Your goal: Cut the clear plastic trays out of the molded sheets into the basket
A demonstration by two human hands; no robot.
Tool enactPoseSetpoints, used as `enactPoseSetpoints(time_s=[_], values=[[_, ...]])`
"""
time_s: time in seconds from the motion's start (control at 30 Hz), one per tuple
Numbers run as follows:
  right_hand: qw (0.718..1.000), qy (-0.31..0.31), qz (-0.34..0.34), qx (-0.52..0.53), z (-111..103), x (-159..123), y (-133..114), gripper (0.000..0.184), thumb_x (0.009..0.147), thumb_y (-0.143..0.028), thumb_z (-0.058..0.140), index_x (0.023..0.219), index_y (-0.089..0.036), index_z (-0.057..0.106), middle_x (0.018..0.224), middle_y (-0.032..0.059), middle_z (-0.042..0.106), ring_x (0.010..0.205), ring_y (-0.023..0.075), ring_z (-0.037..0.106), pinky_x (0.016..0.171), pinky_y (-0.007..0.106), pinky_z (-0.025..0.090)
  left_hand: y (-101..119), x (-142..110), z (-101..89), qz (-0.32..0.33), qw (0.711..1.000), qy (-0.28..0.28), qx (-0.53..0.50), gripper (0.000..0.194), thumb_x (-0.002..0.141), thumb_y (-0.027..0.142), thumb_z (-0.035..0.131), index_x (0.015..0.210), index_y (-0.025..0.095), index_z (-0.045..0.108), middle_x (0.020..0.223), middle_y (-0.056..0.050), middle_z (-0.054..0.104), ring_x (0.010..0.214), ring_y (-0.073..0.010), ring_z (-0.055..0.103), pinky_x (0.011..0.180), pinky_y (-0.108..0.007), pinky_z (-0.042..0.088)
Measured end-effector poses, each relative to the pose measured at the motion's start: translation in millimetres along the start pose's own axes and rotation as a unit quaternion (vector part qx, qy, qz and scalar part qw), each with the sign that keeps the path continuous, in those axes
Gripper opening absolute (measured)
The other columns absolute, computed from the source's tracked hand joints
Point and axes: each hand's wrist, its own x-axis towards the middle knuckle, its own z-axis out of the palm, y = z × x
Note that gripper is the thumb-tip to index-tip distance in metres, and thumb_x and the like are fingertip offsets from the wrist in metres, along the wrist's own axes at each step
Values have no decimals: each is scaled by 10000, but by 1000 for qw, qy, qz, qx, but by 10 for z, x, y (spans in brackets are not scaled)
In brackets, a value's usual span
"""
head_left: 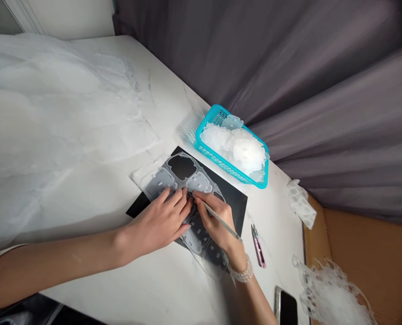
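A clear moulded plastic sheet (162, 179) with rounded panels and small slots lies over a black mat (239, 204) on the table. One panel near its far end is an opening, and the black shows through. My left hand (162, 219) rests on the sheet with its fingers spread, pressing it down. Pinched between the fingers of my right hand (217, 221) is a slim grey pen-like tool (223, 222). Its tip meets the sheet close to my left fingertips; my fingers hide what kind of tip it has.
A turquoise basket (198, 146) behind the mat holds a heap of translucent plastic pieces (245, 151). Small pink-handled snips (258, 248) and a phone (287, 308) lie to the right. Plastic scraps (333, 293) fill a cardboard box (366, 253). Stacked clear sheets (58, 104) cover the left.
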Motion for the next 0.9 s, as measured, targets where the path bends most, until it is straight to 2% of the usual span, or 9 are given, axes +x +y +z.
enactPoseSetpoints(time_s=[0.2, 0.3, 0.43, 0.53, 0.63, 0.73, 0.9], values=[[996, -9, -71, -59, -27, -169, 15, 227, 984, -107, 479, 1149, -139, 630, 1114, 154, 708, 1154, 228, 668, 961, 329, 569, 3, -35, 7, 5, 1000, -12, 12, 547, 1030, 386, 306, 1398, 30, 497, 1415, -259, 528, 1240, -342, 506, 998, -482, 380], [992, -6, -98, -76, -36, -252, 80, 246, 965, -67, 492, 1172, -141, 604, 1100, 160, 696, 1202, 240, 638, 970, 352, 576, 2, -48, 2, 5, 1000, -15, 10, 563, 1030, 391, 307, 1425, 23, 468, 1431, -265, 511, 1256, -344, 500, 1003, -483, 385], [983, -11, -155, -101, 27, -211, 138, 319, 970, -69, 490, 1268, -158, 561, 1110, 159, 687, 1190, 256, 631, 974, 415, 576, 20, -71, 4, -1, 1000, -3, -10, 552, 1025, 385, 323, 1386, 13, 513, 1437, -257, 509, 1259, -355, 496, 1036, -519, 373], [982, -9, -145, -118, 66, -146, 139, 332, 989, -102, 472, 1298, -185, 557, 1117, 143, 677, 1122, 243, 656, 927, 404, 595, 38, -83, 20, 4, 999, 20, -33, 519, 1024, 355, 327, 1337, 15, 564, 1405, -225, 552, 1290, -349, 469, 1111, -577, 297], [983, -5, -125, -133, 77, -120, 152, 346, 1002, -130, 456, 1328, -202, 547, 1250, 150, 639, 1163, 239, 636, 944, 410, 586, 32, -81, 53, 28, 997, 39, -57, 512, 1019, 343, 338, 1312, 2, 582, 1338, -213, 607, 1317, -335, 458, 1168, -562, 235], [976, -18, -133, -172, 80, -118, 188, 369, 1001, -149, 467, 1365, -169, 526, 1349, 165, 612, 1288, 282, 557, 1016, 481, 528, 7, -83, 93, 26, 995, 44, -87, 488, 1009, 352, 367, 1290, 33, 606, 1346, -182, 609, 1343, -349, 451, 1181, -519, 240], [957, -63, -158, -233, 125, -88, 156, 383, 1007, -134, 435, 1372, -136, 550, 1359, 181, 620, 1319, 320, 528, 988, 509, 514, -23, -113, 166, 33, 993, 45, -108, 489, 1000, 360, 406, 1297, 25, 601, 1312, -192, 629, 1349, -391, 452, 1174, -547, 244]])
